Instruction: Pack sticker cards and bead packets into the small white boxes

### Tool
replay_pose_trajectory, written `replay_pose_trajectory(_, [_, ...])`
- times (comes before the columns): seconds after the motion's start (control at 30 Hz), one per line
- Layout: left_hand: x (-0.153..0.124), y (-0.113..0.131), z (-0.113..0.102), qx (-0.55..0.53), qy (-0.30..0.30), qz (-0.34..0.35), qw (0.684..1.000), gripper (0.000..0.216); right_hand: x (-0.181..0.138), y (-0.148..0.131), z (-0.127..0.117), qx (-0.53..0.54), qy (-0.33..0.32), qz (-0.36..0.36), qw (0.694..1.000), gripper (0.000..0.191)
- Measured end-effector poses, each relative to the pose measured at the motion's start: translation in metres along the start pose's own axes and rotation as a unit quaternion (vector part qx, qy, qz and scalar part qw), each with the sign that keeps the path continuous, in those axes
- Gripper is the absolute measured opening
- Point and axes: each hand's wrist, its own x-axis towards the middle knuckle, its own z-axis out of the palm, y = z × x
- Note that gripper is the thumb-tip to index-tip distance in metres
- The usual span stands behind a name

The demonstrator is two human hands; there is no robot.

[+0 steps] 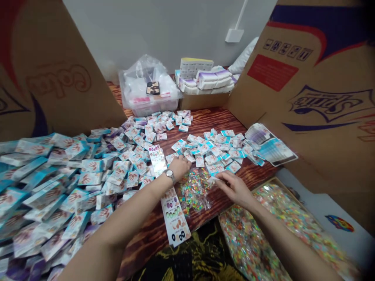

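Observation:
My left hand [180, 166], with a wristwatch [169, 175] on its wrist, rests with curled fingers on scattered teal-and-white cards [202, 150]. My right hand [234, 189] reaches left, its fingertips at a small whitish piece [213, 179] beside a heap of clear bags of multicoloured bits [193, 191]. Printed strip cards [174, 214] lie under my left forearm. A large tray of similar colourful bags [263, 222] sits just right of my right hand. What each hand grips is hidden.
A deep pile of small printed boxes [43, 195] fills the left side of the wood table [222, 119]. Printed cardboard sheets [307, 78] stand at both sides. A plastic tub [149, 105] and stacked packs [208, 80] stand at the back. Fanned cards [272, 146] lie right.

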Motion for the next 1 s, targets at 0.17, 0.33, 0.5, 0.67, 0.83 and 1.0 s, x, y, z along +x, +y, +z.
replay_pose_trajectory(0.17, [0.003,-0.001,-0.001,0.055,-0.017,0.026,0.998,0.024,-0.032,0.017,0.025,0.102,-0.080,0.095,0.987,0.026])
replay_pose_trajectory(0.33, [0.005,-0.002,0.002,0.096,-0.011,0.034,0.995,0.023,-0.053,0.024,0.069,0.070,-0.059,0.173,0.981,0.027])
replay_pose_trajectory(0.5, [0.003,-0.007,0.000,0.117,-0.008,0.039,0.992,0.021,-0.053,0.024,0.076,0.011,-0.040,0.160,0.986,0.015])
replay_pose_trajectory(0.67, [0.001,-0.009,-0.002,0.123,-0.003,0.035,0.992,0.022,-0.047,0.027,0.042,-0.013,0.000,0.163,0.987,0.025])
replay_pose_trajectory(0.83, [0.002,-0.008,-0.001,0.125,0.002,0.031,0.992,0.018,-0.049,0.022,0.046,0.099,-0.024,0.194,0.976,0.027])
replay_pose_trajectory(1.0, [0.001,-0.005,-0.007,0.127,0.031,0.021,0.991,0.019,-0.057,0.023,0.084,0.120,-0.057,0.217,0.967,0.037])
